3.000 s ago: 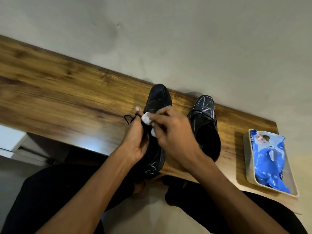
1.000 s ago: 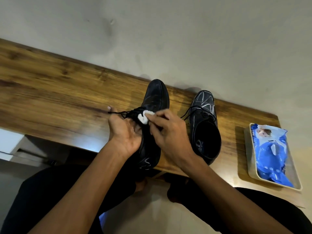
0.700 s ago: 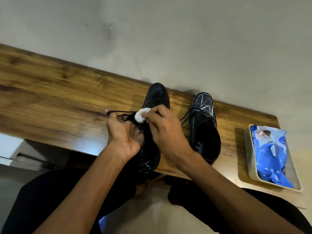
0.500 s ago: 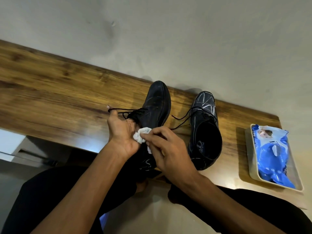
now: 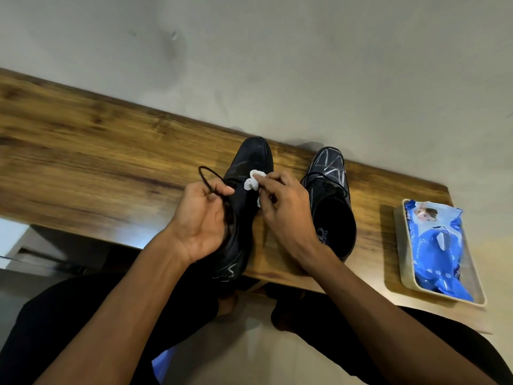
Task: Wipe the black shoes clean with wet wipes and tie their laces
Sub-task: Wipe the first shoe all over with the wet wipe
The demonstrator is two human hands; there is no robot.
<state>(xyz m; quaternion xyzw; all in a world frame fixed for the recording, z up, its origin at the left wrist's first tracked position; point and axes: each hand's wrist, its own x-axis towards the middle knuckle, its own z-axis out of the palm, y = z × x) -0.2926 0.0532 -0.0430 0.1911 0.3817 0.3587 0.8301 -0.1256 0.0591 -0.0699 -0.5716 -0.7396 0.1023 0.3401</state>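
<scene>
Hidden behind the left hand (image 5: 202,218): the near side and opening of the left black shoe (image 5: 249,162), only its toe cap and a strip of heel showing. Hard to tell how the lace (image 5: 206,176) runs past the fingers; a dark loop arcs over the wooden shelf (image 5: 83,151) and ends between thumb and curled fingers, pinched there. Partly covered too: the wet wipe (image 5: 253,182), a small white wad bunched under the fingertips of the right hand (image 5: 286,212), thumb and forefinger pinching it and pressing it against the shoe's upper just behind the toe. Cut off at the lower edge: both forearms and the dark-trousered legs. Lettering inside the right black shoe (image 5: 330,190) too small to read; pale scuff streaks across its toe, fainter ones on the other. Counted: two shoes, side by side on the shelf with toes toward the wall (image 5: 277,65), the left one overhanging the near edge; two hands; one wipe in use; one tray; one pack. In the cream tray (image 5: 399,245), well to the right of the shoes at the shelf's end: a blue wet-wipe packet (image 5: 435,245), crumpled, filling most of it, print blurred.
</scene>
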